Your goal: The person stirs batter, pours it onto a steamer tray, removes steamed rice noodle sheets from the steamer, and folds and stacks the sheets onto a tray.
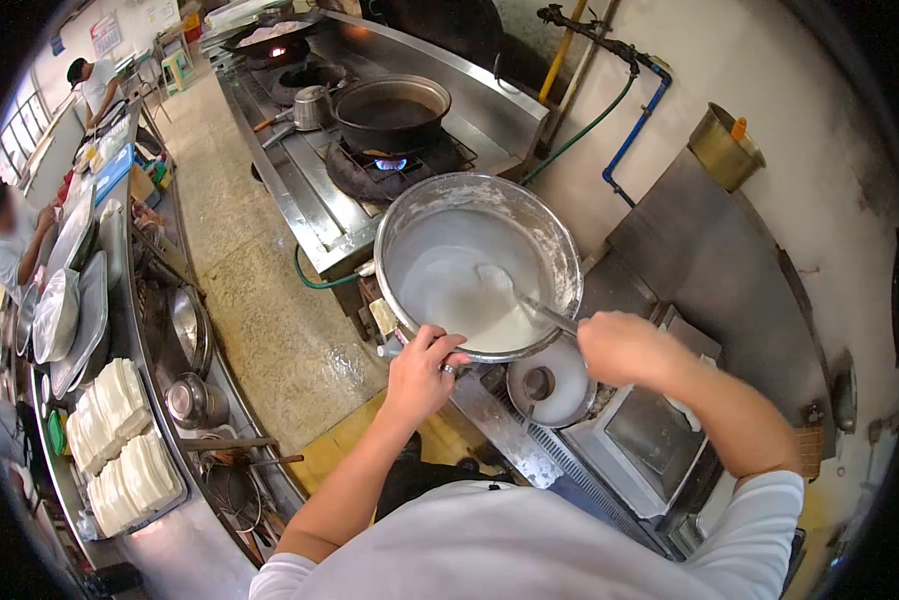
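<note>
A large metal basin (565,232) holds a milky white liquid (459,265), with white residue along its inner wall. My left hand (424,375) grips the near-left rim, fingers curled over the edge, a ring on one finger. In my closed right hand (624,348) is the handle of a metal ladle (544,312), slanting down over the near-right side of the basin. The ladle's head is partly sunk in the liquid. Below the basin, close to my right forearm, a smaller round pan (569,385) contains white material and a small cup-like piece.
Beyond the basin, a dark pot (394,110) sits over a lit blue flame on the steel stove (299,190). A small metal pot (312,107) stands beside it. Stacks of white pieces (109,415) lie on the left counter. Two people (14,245) work along that counter.
</note>
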Demonstrator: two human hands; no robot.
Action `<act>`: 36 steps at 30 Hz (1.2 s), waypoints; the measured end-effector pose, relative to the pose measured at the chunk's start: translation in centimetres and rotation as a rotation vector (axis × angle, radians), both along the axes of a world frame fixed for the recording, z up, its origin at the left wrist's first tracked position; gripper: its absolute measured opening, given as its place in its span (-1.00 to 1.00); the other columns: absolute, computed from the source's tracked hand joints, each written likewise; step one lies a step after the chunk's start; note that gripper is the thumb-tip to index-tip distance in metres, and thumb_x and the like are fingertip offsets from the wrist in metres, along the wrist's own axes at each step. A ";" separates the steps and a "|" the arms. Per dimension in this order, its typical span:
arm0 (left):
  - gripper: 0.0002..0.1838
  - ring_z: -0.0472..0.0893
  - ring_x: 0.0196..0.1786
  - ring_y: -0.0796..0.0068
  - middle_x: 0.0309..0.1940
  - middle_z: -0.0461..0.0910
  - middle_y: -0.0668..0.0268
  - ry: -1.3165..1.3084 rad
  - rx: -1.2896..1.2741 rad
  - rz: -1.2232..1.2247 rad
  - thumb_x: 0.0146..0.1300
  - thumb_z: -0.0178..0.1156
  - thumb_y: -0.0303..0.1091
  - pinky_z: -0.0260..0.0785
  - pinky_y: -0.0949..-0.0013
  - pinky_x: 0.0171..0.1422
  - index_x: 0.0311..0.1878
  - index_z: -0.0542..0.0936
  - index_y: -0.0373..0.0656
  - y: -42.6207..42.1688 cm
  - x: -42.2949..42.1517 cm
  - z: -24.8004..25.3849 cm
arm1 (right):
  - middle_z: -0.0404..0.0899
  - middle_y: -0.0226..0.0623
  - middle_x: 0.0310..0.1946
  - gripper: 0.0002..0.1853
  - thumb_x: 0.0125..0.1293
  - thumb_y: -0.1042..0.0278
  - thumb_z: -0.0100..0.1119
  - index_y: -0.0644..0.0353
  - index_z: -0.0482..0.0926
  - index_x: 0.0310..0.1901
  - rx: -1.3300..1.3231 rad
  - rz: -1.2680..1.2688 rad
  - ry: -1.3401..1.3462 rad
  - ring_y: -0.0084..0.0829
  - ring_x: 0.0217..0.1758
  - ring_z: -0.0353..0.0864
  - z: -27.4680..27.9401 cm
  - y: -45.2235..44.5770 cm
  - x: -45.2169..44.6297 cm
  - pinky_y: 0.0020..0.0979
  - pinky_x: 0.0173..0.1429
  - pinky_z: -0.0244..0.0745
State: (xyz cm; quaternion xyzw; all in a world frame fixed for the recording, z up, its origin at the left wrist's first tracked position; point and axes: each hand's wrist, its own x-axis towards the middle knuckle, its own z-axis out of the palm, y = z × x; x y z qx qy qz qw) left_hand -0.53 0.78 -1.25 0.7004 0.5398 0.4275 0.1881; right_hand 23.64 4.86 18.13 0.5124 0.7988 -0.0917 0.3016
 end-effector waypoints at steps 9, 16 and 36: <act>-0.62 0.69 -0.09 0.10 -0.11 0.60 0.25 0.011 -0.007 0.014 0.05 0.35 -0.60 0.58 0.12 -0.05 -0.02 0.72 -0.04 0.0 -0.1 0.4 | 0.71 0.17 -0.26 -0.67 0.34 0.36 0.15 0.47 0.62 0.01 0.050 0.025 0.164 0.07 -0.16 0.78 -4.0 -2.4 -2.6 -0.05 -0.06 0.70; -0.69 0.69 -0.10 0.12 -0.09 0.59 0.28 0.031 0.004 0.011 0.12 0.39 -0.47 0.55 0.09 -0.12 -0.03 0.72 0.00 0.2 -0.1 -0.5 | 0.72 0.12 -0.28 -0.65 0.25 0.43 0.17 0.49 0.64 0.00 0.321 0.072 0.062 -0.04 -0.15 0.82 -7.7 -2.1 0.7 -0.13 -0.12 0.74; -0.74 0.69 -0.15 0.13 -0.10 0.60 0.29 0.045 -0.008 0.039 0.17 0.42 -0.44 0.56 0.13 -0.13 -0.05 0.74 -0.01 -0.2 0.4 0.0 | 0.51 -0.48 -0.51 -0.76 0.48 0.30 0.09 0.27 0.67 -0.18 -0.243 -0.804 1.046 -0.59 -0.42 0.41 -8.6 -4.0 2.3 -0.41 -0.33 0.33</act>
